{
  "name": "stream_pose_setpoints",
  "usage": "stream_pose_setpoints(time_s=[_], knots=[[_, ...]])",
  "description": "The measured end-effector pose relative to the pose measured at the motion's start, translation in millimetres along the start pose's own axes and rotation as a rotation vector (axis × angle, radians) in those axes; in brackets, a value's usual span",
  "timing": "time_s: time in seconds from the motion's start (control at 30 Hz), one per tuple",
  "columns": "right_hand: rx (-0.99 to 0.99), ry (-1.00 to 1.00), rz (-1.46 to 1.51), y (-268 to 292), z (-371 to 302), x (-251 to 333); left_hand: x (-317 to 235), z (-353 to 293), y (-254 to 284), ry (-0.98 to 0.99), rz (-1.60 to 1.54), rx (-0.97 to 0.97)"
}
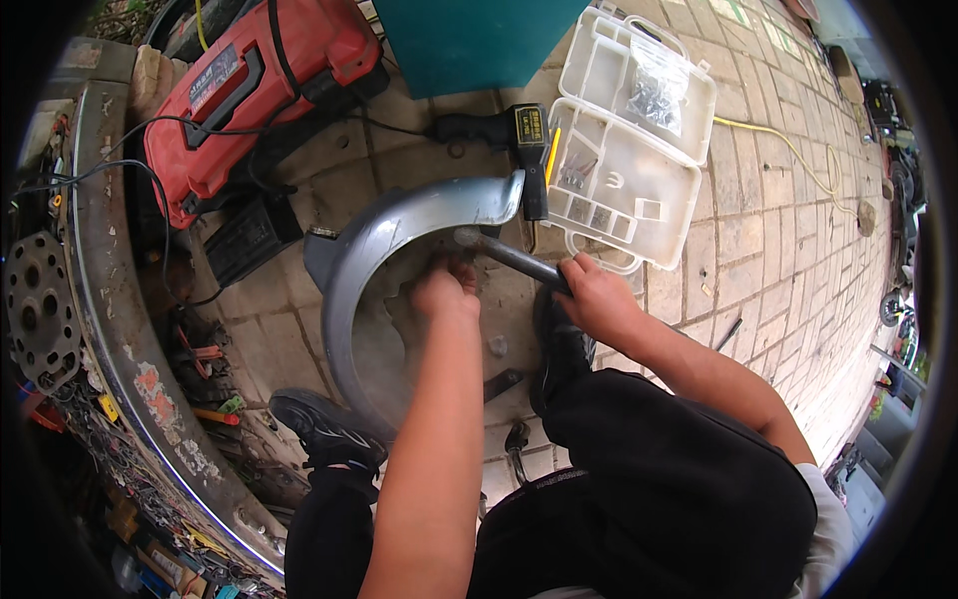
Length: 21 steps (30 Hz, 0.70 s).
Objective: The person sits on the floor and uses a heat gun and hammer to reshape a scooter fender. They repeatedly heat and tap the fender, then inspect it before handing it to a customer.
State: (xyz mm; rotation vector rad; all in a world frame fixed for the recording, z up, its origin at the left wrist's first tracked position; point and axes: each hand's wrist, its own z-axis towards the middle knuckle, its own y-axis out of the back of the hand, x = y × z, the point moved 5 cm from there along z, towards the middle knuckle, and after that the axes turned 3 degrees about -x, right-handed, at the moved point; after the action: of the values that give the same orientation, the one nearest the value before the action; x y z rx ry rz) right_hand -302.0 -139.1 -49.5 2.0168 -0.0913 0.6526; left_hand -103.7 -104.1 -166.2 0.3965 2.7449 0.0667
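A silver-grey curved panel (pixel 344 290), like a vehicle fender, lies on the paving between my feet. My left hand (pixel 446 290) reaches inside its curve with the fingers bent closed; whatever they hold is hidden. My right hand (pixel 597 299) is wrapped round the near end of a dark grey rod-shaped tool (pixel 519 262). The tool's blunt, worn head (pixel 467 237) points left, just above my left fingertips and below the panel's upper arm. Whether that head touches the panel, I cannot tell.
A black gun-shaped tool (pixel 521 140) with a cord lies beyond the panel, beside an opened clear plastic case (pixel 624 190) of small metal parts. At the far left sits a red toolbox (pixel 259 90), next to a teal box (pixel 474 45). A metal-edged ledge (pixel 130 329) runs along the left.
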Motion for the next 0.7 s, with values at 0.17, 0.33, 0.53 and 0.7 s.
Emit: stream_pose_setpoints(time_s=[0.17,0.33,0.53,0.7], knots=[[-0.006,0.012,0.002,0,1,0,1,3,0,0.003,-0.009,-0.001],[0.014,-0.007,-0.004,1,1,-1,1,5,0,-0.056,0.049,0.006],[0.039,-0.026,-0.037,0,2,-1,-5,2,3,-0.07,0.077,0.032],[0.07,-0.041,-0.021,-3,5,-4,-14,0,5,-0.077,0.174,0.058]])
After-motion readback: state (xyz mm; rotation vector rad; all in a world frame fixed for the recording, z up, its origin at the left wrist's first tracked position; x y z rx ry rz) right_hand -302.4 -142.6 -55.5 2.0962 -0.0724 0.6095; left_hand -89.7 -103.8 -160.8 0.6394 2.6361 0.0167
